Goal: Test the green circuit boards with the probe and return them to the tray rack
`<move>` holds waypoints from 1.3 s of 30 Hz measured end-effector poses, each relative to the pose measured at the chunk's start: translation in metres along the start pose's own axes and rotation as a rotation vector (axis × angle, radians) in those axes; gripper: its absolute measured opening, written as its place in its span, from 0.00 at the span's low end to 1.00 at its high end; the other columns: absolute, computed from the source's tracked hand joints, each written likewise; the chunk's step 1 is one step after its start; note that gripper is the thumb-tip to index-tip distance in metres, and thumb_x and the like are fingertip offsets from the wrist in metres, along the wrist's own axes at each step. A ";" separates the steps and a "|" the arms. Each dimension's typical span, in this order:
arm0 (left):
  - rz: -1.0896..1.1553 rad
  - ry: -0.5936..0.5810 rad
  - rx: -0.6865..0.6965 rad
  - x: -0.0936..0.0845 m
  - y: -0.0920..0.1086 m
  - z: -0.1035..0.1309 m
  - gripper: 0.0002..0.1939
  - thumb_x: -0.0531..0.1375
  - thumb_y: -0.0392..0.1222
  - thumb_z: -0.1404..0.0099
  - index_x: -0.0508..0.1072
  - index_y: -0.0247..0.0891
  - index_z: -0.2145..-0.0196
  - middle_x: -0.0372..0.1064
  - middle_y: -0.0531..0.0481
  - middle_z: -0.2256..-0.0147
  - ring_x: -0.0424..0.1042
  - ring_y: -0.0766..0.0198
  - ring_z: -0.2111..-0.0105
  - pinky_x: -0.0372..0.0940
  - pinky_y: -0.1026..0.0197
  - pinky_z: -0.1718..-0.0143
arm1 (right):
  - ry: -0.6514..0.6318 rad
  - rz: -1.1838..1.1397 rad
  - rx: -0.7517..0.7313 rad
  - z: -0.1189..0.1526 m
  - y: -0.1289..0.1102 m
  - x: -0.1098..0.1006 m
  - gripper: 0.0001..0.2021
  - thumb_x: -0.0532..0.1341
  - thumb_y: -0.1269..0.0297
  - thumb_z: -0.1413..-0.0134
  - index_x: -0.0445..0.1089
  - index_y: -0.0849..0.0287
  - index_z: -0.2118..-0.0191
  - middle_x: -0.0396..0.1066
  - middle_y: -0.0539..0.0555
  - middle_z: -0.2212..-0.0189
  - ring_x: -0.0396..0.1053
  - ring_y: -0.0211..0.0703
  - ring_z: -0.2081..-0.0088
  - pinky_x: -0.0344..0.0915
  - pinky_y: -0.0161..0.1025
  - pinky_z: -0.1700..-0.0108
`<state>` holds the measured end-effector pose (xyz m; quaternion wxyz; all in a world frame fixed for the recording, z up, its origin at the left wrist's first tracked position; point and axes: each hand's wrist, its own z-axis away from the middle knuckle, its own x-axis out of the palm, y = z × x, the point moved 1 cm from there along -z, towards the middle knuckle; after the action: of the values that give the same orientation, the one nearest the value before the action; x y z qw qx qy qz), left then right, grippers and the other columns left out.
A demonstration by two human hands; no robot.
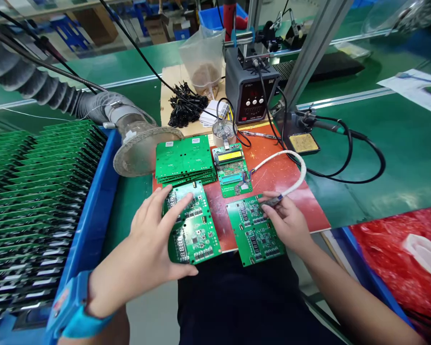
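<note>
My left hand (154,235) is spread over the left side of a green circuit board (196,233), its thumb and fingers apart. Whether the fingertips touch the board I cannot tell. My right hand (288,221) pinches the dark plug end (272,201) of a white sleeved cable (301,175). Under that hand lies a second green circuit board (253,235) with digit displays, overhanging the mat's front edge. The cable runs to a small programmer board (233,170) with a yellow screen and a blue socket. Behind my left hand sits a stack of green boards (183,155).
A blue bin (104,191) packed with upright boards stands at the left. A fume extraction hood (143,146) reaches in beside the stack. Behind are a soldering station (249,91), black parts (187,103) and a soldering iron (326,125). Red plastic (398,244) fills a bin at right.
</note>
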<state>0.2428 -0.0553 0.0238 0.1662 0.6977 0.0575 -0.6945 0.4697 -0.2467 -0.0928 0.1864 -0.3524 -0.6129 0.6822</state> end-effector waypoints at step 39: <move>0.340 0.355 0.121 0.017 0.068 0.009 0.10 0.61 0.33 0.37 0.70 0.37 0.56 0.69 0.44 0.51 0.65 0.58 0.44 0.63 0.55 0.42 | -0.079 0.262 -0.103 -0.006 -0.006 0.003 0.09 0.58 0.61 0.42 0.69 0.57 0.57 0.75 0.56 0.61 0.73 0.44 0.64 0.71 0.42 0.60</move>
<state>0.2554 -0.1244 0.0174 0.2258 0.8170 -0.0739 -0.5255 0.4709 -0.2400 -0.0878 0.0534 -0.4112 -0.6027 0.6818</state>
